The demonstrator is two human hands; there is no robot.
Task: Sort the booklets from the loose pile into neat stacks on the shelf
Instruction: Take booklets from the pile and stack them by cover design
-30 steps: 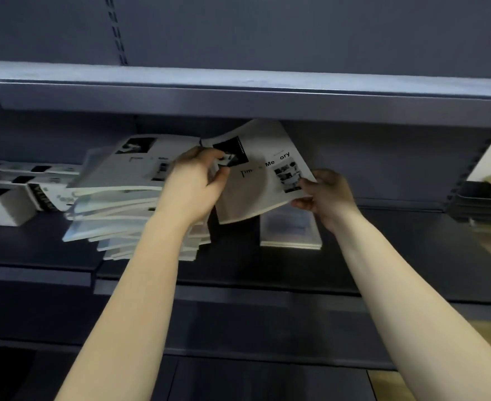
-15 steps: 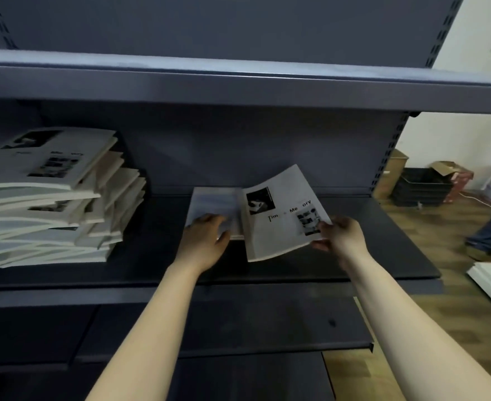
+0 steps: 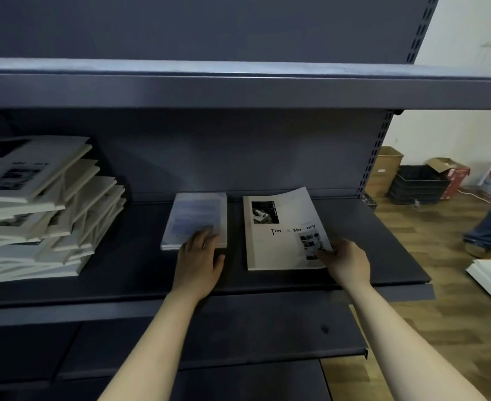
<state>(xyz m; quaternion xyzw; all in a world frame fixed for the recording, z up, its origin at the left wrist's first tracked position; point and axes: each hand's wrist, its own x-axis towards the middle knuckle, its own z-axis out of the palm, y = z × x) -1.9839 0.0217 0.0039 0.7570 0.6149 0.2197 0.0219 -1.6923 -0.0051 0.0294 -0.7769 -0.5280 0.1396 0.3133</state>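
Loose pile (image 3: 44, 215): many white-covered booklets, left end of shelf (image 3: 383, 256). Stacked askew, edges fanned at differing angles. Top copy tilted, cover showing dark photo and black lettering.

White booklet (image 3: 282, 235): single copy, right of centre on shelf, cover up, spine at left. Black-and-white photo upper left, title partly legible "Tim… Me…ory", small photos lower right. Far right corner curls upward. Near right corner pinched by right hand (image 3: 347, 263).

Pale blue stack (image 3: 196, 219): thin, squared, flat on shelf, just left of white booklet, narrow gap between. Left hand (image 3: 199, 260) fingers rest flat on near edge.
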